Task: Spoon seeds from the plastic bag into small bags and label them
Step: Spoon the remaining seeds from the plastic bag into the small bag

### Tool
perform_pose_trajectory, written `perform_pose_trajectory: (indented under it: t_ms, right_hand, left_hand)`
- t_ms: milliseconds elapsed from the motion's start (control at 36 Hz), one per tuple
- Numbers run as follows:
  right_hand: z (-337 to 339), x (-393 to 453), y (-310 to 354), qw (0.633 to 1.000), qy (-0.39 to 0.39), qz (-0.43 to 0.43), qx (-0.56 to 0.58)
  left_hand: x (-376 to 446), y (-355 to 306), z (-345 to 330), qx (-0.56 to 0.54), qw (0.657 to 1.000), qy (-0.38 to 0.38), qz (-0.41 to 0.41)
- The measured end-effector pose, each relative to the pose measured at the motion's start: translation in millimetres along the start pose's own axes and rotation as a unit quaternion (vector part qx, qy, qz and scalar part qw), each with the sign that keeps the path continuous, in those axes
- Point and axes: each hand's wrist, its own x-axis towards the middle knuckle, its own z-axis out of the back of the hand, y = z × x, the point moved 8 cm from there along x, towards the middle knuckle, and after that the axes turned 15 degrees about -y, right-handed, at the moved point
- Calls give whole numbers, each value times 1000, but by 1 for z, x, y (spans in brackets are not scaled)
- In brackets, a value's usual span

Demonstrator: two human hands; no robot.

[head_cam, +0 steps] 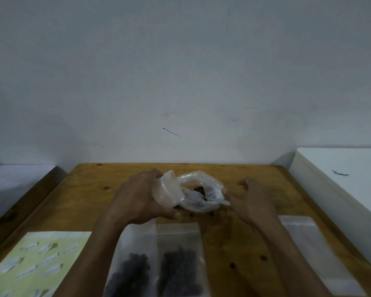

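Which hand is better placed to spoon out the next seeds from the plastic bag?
The right hand: it already pinches the spoon, whose bowl lies inside the plastic bag. The left hand is occupied gripping a small bag.

a wooden table (90,196) with dark knots stands against a plain grey-white wall (180,71), which bears a short dark streak (171,132) above the table. right of the table sits a white cabinet (341,179). the light is dim.

Two filled small bags (135,264), one empty (317,254).
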Motion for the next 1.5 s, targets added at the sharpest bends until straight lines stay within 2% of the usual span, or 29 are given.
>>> perform_pose_trajectory:
  t_ms: [56,139,222,389,472,556,611,722,861,972,1028,1083,1139,1194,1250,1278,1306,1361,1417,1444,1500]
  right_hand:
    - [-18,-3,-21,994,57,-84,42]
    - [-40,-10,-36,949,78,-203,230]
    - [-58,-9,-35,920,85,-243,295]
    - [-72,-5,-22,909,57,-267,316]
    - [-60,0,-16,935,-5,-212,284]
    - [-32,5,4,975,-84,-72,192]
    - [-19,5,18,984,-114,10,138]
    - [-9,0,36,979,-147,111,90]
    - [-1,-8,52,963,-177,181,97]
    - [-2,-10,53,953,-196,205,105]
    - [-5,-7,47,961,-173,169,134]
    - [-9,-4,36,969,-145,98,173]
    - [-10,-4,25,963,-154,31,220]
    - [-15,-4,14,934,-155,-54,318]
    - [-25,-8,8,875,-129,-149,443]
    - [-29,-11,7,855,-121,-176,473]
    - [-31,-13,8,853,-120,-181,475]
    - [-29,-16,13,887,-132,-121,425]
    - [-17,-25,28,924,-163,8,345]
    - [-8,-31,37,931,-188,84,301]
    - [5,-47,55,920,-232,228,218]
  left_hand:
    - [6,-4,-11,-18,999,37,4]
    - [15,-8,-31,-23,995,93,10]
    - [21,-10,-48,-22,991,130,15]
    - [25,-13,-58,-45,988,143,23]
    - [26,-10,-57,-49,990,128,33]
    - [26,-7,-54,-64,991,108,46]
    - [25,-8,-52,-67,992,100,47]
    - [23,-11,-47,-78,992,83,59]
    - [20,-14,-45,-84,991,81,65]
    - [14,-9,-46,-83,989,92,79]
    - [12,-8,-47,-82,988,97,83]
    - [11,-7,-47,-88,988,100,84]
    - [10,-7,-47,-93,987,103,84]
    - [9,-6,-48,-97,986,106,84]
    - [9,-6,-50,-103,985,107,83]
    - [9,-6,-51,-105,985,108,82]
    - [9,-6,-52,-107,985,109,82]
    - [9,-5,-52,-110,984,107,84]
    - [9,-5,-52,-112,985,104,83]
    - [10,-6,-53,-112,985,104,82]
    - [10,-5,-52,-114,985,101,86]
